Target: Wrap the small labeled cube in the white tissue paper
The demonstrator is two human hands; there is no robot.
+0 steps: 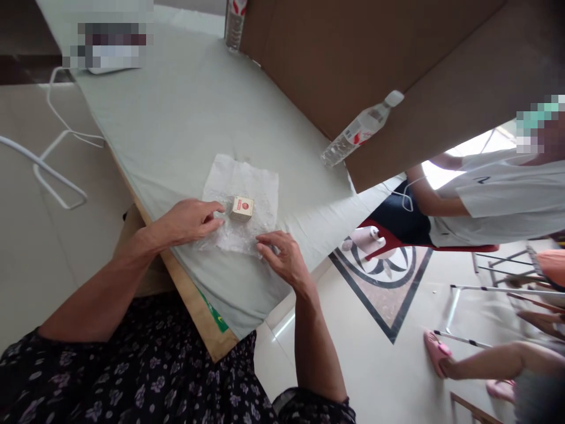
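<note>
While at wrap [247,176] edge, right hand [282,256].

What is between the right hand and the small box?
Only bare crinkled wrap, on which the small box sits and the right hand rests, as the head view shows.

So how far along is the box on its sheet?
Done: the box sits on the spread sheet. In hand: the left hand is at the box's side and the right hand rests on the sheet's near edge. Left: the sheet lies flat, with no side folded over the box.
</note>
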